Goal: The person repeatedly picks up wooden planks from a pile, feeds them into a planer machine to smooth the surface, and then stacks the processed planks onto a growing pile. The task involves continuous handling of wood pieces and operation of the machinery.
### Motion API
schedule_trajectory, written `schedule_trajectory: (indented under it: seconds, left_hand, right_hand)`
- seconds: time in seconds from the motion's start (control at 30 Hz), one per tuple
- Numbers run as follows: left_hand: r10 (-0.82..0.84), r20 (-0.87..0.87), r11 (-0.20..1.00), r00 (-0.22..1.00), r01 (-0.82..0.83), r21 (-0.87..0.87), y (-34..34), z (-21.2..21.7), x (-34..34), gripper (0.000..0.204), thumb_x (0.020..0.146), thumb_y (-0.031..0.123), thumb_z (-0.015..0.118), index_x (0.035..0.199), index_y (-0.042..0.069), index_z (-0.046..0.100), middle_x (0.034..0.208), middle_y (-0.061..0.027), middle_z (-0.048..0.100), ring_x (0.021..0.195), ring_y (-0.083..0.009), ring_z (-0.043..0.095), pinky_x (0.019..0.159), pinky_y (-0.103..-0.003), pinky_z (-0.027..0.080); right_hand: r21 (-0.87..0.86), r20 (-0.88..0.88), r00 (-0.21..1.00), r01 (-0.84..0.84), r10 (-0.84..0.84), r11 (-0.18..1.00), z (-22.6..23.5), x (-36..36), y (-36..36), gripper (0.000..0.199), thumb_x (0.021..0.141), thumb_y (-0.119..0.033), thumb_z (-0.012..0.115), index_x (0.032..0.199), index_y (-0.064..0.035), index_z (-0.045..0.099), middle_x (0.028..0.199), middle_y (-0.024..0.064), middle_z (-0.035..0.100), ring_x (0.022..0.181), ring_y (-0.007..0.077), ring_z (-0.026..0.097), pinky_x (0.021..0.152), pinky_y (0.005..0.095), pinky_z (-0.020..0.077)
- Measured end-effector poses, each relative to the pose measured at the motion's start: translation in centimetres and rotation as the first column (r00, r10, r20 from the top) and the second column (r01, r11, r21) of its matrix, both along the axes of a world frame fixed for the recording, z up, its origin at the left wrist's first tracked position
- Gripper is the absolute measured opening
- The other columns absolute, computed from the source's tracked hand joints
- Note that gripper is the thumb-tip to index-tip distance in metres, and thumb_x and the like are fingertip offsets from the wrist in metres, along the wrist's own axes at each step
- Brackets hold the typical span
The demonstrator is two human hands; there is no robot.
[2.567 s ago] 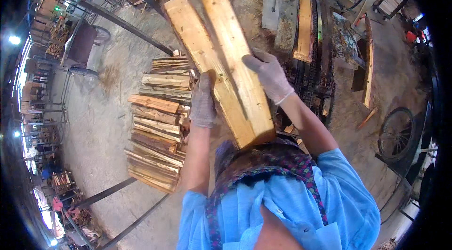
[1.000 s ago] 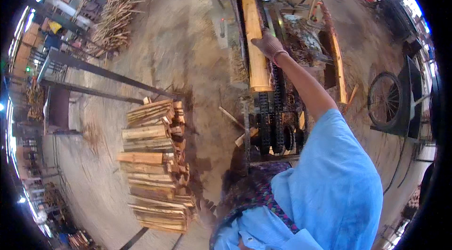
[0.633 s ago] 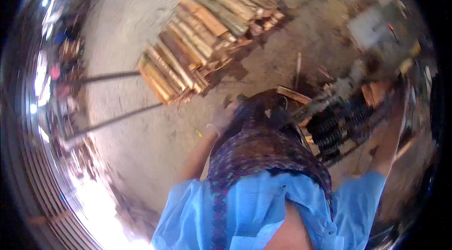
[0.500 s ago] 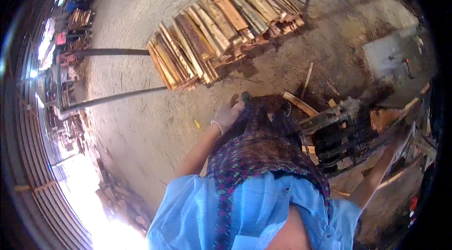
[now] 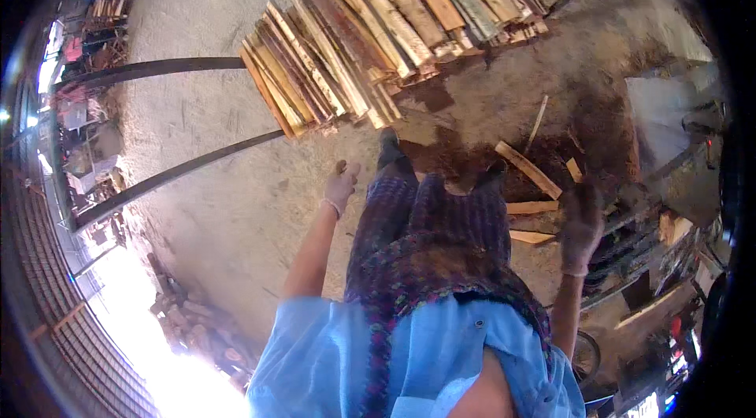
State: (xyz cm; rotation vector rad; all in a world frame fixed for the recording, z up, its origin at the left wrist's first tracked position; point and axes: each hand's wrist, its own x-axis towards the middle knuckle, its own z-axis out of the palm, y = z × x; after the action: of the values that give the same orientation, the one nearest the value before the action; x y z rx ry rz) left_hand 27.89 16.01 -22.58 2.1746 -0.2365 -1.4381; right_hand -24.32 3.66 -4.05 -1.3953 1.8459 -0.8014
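Observation:
My left hand [image 5: 341,184], in a pale work glove with dark fingertips, hangs beside my left leg over the bare floor. Its fingers are loosely bent and a little apart, with nothing seen in them. On the other side, my gloved right hand [image 5: 581,237] is smeared by motion, so its fingers cannot be made out. Nearest to it lie loose wood offcuts, among them a longer wood strip [image 5: 529,170] and a short pale piece [image 5: 532,237]. Ahead of my feet stands a long stack of split wood slats [image 5: 378,20], its near ends uneven.
Dark metal bars [image 5: 177,174] run from the stack to the left. A machine with a pale flat top [image 5: 661,122] stands at the right, with dark framework nearer me. Rough wood pieces [image 5: 197,315] are heaped at the lower left by a bright opening.
My right hand has come in from the far right to beside my leg. My left hand has moved out from the apron. The stack is now closer, with one foot stepped toward it.

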Motion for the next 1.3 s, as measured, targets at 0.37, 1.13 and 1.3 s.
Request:
schedule_trajectory:
  seconds: [0.37,1.13,1.3]
  left_hand:
    - [-0.258,0.321,0.951,0.911,0.181,0.25,-15.5,-7.5,18.0,0.11,0.087,0.053,0.081,0.163,-0.008,0.033,0.159,-0.0359,0.049,0.149,-0.046,0.049,0.119,-0.047,0.043]
    - [0.014,0.357,0.996,0.934,0.02,-0.092,-15.7,-20.6,27.2,0.079,0.077,0.034,0.092,0.137,-0.002,0.054,0.129,-0.0278,0.065,0.121,-0.0429,0.065,0.105,-0.049,0.052]
    - [0.146,0.278,0.972,0.95,-0.085,-0.219,-14.5,-22.0,26.3,0.073,0.087,0.032,0.084,0.144,-0.001,0.053,0.129,-0.0175,0.067,0.122,-0.0332,0.065,0.103,-0.045,0.053]
  right_hand:
    - [0.54,0.502,0.782,-0.617,0.37,0.572,-23.9,43.1,-1.2,0.067,0.095,-0.03,0.077,0.15,0.0019,0.055,0.129,0.0186,0.073,0.116,0.028,0.07,0.106,0.0375,0.0519]
    - [0.895,0.405,0.673,-0.152,-0.619,0.42,-43.1,60.3,-1.6,0.041,0.099,-0.039,0.082,0.121,-0.0064,0.073,0.109,0.0049,0.077,0.088,0.0166,0.074,0.066,0.032,0.0566]
    - [0.799,0.521,0.766,-0.283,-0.375,0.531,-41.7,59.3,-0.2,0.044,0.1,-0.041,0.08,0.119,-0.002,0.075,0.102,0.0044,0.078,0.093,0.0145,0.072,0.075,0.0299,0.0549]
